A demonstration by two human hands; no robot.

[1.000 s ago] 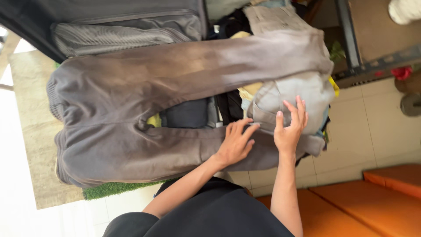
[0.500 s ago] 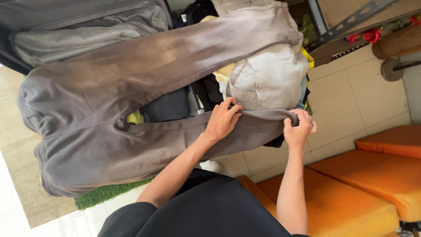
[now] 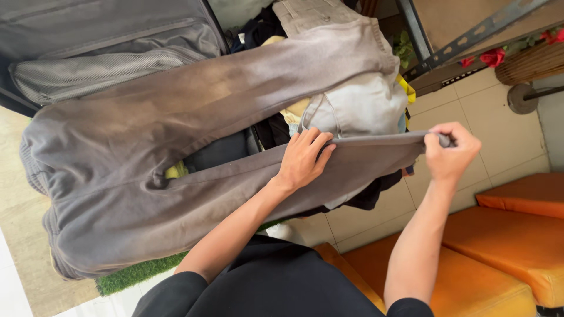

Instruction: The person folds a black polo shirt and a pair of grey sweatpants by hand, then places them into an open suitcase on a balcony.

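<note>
The grey trousers (image 3: 176,135) lie spread across a pile of clothes (image 3: 352,108), waistband toward the left edge of the view and both legs running to the right. The upper leg crosses the pile and ends at a ribbed cuff near the top centre; the lower leg runs below it toward the hands. The left hand (image 3: 302,158) rests on the upper edge of the lower leg — fingers extended and close together, laid flat over the seam, thumb beneath; whether the thumb pinches the cloth cannot be determined. The right hand (image 3: 449,149) is closed in a fist-like pinch on the cuff end of the same leg, holding the edge taut between the two hands. Between the trouser legs, dark garments and a yellow item are visible in the pile; a pale garment with a pocket lies just above the left hand. An open grey suitcase lid (image 3: 106,41) with a mesh pocket occupies the upper left. Below the pile, tiled floor (image 3: 482,111) is visible, and orange cushions (image 3: 505,235) lie at the lower right. A strip of green turf (image 3: 135,273) lies at the lower left — beside the black sleeve of the person. A basket with red flowers (image 3: 523,56) stands at the upper right.
</note>
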